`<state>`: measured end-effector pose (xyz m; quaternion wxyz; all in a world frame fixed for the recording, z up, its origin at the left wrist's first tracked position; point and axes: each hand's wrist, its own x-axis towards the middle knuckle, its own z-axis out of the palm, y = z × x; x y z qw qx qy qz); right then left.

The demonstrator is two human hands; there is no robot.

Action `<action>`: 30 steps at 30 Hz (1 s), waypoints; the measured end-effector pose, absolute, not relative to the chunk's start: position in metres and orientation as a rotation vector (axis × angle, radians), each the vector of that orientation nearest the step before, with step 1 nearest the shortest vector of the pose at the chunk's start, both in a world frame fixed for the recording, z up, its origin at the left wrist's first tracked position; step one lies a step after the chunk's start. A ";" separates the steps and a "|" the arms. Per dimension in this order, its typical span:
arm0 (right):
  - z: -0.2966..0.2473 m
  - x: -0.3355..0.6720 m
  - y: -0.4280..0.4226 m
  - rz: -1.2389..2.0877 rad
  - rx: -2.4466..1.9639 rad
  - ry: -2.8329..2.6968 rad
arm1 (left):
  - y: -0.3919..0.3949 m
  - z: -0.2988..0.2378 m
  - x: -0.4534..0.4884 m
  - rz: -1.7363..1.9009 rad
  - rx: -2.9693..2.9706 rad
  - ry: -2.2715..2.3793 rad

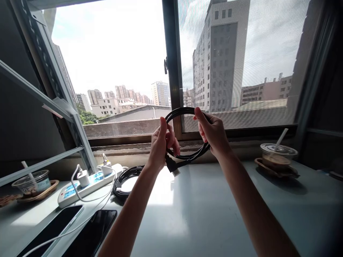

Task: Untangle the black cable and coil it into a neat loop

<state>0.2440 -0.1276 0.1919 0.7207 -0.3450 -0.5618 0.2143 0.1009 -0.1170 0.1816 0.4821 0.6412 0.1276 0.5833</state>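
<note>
I hold a coiled black cable (184, 111) up in front of the window, above the grey table (203, 214). My left hand (160, 144) is closed on the left side of the loop, and a plug end sticks out just below it. On the loop's right side my right hand (213, 132) pinches the cable between thumb and fingers. A second black coil (125, 180) lies flat on the table below my left forearm.
A white power strip (88, 184) with chargers plugged in sits at the left, white wires trailing toward two dark phones (92, 235). Lidded drink cups with straws stand on wooden coasters at far left (33, 182) and at right (278, 155). A metal shelf frame (66, 114) leans at left.
</note>
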 end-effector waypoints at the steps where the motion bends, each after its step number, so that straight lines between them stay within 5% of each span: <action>1: 0.192 0.244 -0.128 0.484 -0.770 -1.246 | -0.116 0.181 0.100 1.392 1.570 0.322; 12: 0.193 0.233 -0.131 0.694 -0.675 -1.313 | -0.116 0.187 0.106 1.621 1.125 0.338; 16: 0.193 0.232 -0.133 0.480 -0.837 -1.399 | -0.116 0.189 0.106 1.612 1.007 0.307; 30: 0.190 0.257 -0.119 0.325 -1.187 -1.409 | -0.099 0.177 0.100 1.394 1.607 0.892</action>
